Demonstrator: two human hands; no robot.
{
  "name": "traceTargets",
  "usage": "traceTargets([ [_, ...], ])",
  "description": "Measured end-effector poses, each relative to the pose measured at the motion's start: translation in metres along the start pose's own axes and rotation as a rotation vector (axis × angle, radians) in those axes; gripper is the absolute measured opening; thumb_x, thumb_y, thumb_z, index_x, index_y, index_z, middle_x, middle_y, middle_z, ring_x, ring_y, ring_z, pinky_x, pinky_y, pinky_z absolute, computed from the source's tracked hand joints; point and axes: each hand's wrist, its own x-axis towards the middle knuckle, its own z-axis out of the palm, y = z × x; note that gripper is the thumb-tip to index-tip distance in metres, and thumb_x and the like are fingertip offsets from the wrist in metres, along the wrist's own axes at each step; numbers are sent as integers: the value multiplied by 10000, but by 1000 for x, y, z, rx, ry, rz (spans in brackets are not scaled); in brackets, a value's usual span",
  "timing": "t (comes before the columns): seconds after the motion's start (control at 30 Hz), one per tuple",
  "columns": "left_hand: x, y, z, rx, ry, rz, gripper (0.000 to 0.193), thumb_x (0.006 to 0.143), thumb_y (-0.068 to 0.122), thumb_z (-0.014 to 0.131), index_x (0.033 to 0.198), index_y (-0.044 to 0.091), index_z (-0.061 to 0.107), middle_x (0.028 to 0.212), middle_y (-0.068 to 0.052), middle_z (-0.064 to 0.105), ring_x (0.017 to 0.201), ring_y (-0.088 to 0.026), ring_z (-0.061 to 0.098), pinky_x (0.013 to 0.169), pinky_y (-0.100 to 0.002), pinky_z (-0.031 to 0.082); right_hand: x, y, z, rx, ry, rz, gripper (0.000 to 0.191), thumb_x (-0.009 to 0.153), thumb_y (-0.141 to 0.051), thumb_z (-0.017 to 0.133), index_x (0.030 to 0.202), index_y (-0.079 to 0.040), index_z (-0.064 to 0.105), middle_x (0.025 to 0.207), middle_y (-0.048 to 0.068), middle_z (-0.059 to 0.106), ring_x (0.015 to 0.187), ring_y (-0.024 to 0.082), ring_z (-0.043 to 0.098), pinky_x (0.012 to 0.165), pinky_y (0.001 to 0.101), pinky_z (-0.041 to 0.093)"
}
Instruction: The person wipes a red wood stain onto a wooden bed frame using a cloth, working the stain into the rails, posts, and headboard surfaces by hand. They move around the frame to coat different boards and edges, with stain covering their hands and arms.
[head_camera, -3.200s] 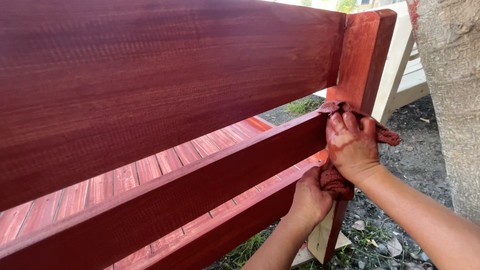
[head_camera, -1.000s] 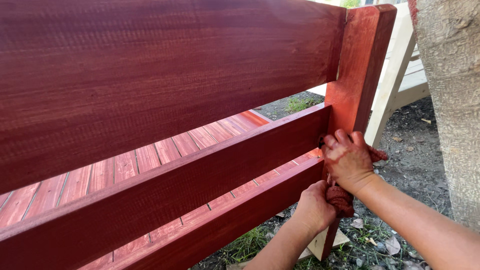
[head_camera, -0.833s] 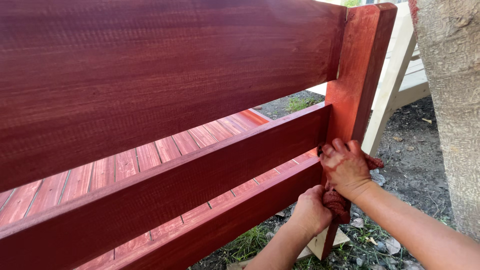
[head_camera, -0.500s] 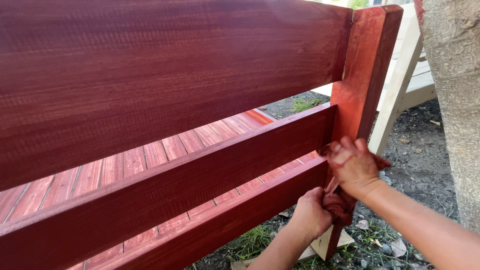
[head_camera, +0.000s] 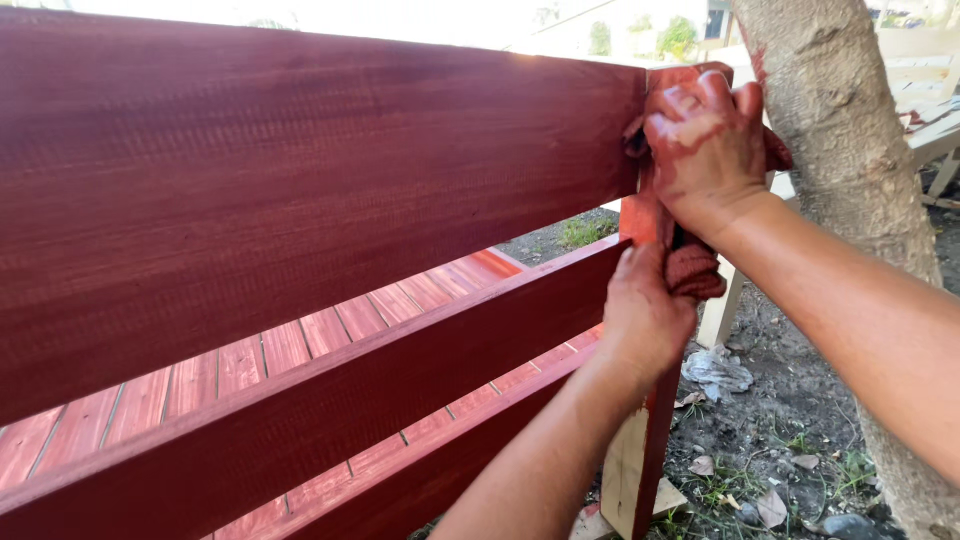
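The right hand (head_camera: 705, 145), at about one o'clock, presses a red-stained rag (head_camera: 690, 265) against the top of the upright post (head_camera: 640, 450), fingers (head_camera: 700, 100) curled over the cloth. The left hand (head_camera: 645, 315), just below it, seems to grip the rag's hanging end, its fingers hidden. A tree trunk (head_camera: 840, 150) stands at three o'clock beside the stained bench back (head_camera: 300, 200).

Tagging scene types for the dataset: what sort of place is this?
Most likely outdoors, a yard or garden work spot: a tree trunk stands by bare ground with patchy grass, and both hands press a red-stained rag on a wooden bench.
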Motion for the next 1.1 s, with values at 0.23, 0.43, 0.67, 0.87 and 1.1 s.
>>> traceTargets([
  [0.23, 49, 6, -25, -45, 118, 199, 271, 794, -87, 548, 1049, -6, 587, 1165, -161, 750, 1159, -342, 722, 1034, -405, 554, 39, 23, 36, -47, 82, -24, 110, 932, -117, 570, 965, -148, 670, 1120, 8, 648, 1198, 233, 534, 1128, 454, 354],
  [0.43, 25, 13, -39, 43, 122, 147, 342, 786, -15, 632, 1126, 22, 631, 1081, -222, 668, 1060, -443, 637, 923, -477, 513, 24, 16, 15, -99, 121, -142, 185, 964, -142, 621, 1095, -58, 720, 1171, 54, 665, 1229, 232, 536, 1170, 415, 333],
  [0.67, -25, -26, -30, -68, -15, -94, 280, 768, -12, 594, 1044, 16, 557, 1061, -210, 670, 1059, -448, 656, 909, -478, 542, -31, -24, -9, 152, -68, -152, 184, 927, -126, 616, 1046, -21, 710, 1237, 117, 650, 1279, 303, 534, 1171, 502, 395],
  [0.87, -99, -64, -26, -271, -140, -293, 257, 802, 7, 542, 1058, 28, 557, 1022, -174, 695, 1012, -405, 696, 864, -452, 577, -110, -75, -17, 169, -242, -135, 300, 864, -153, 590, 1078, -1, 736, 1234, 90, 662, 1215, 283, 537, 1090, 467, 414],
  [1.1, -160, -100, -24, 188, -209, -180, 299, 742, -5, 677, 1036, 6, 620, 974, -200, 683, 984, -405, 650, 859, -463, 543, -188, -120, -10, 93, -458, -283, 422, 774, -228, 564, 1098, -20, 736, 1247, 121, 649, 1215, 295, 526, 1077, 454, 376],
])
